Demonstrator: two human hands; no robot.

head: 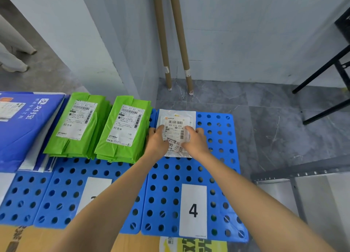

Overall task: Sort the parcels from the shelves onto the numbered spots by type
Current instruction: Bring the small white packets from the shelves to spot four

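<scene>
A small white parcel (175, 126) with a barcode label lies on top of a larger white parcel (177, 113) at the far end of the blue perforated board (217, 157) marked 4 (193, 211). My left hand (157, 140) grips the small parcel's left edge and my right hand (195, 140) grips its right edge. Both hands rest low on the stack. Two stacks of green parcels (121, 128) (77, 126) lie on the neighbouring boards to the left. Blue parcels (24, 126) sit at the far left.
Two cardboard tubes (180, 39) lean in the wall corner behind the boards. A black metal frame (325, 68) stands at the right and a grey shelf rail (303, 172) lies near right. A cardboard box (28, 238) lies under the boards. A person's legs (13, 58) show far left.
</scene>
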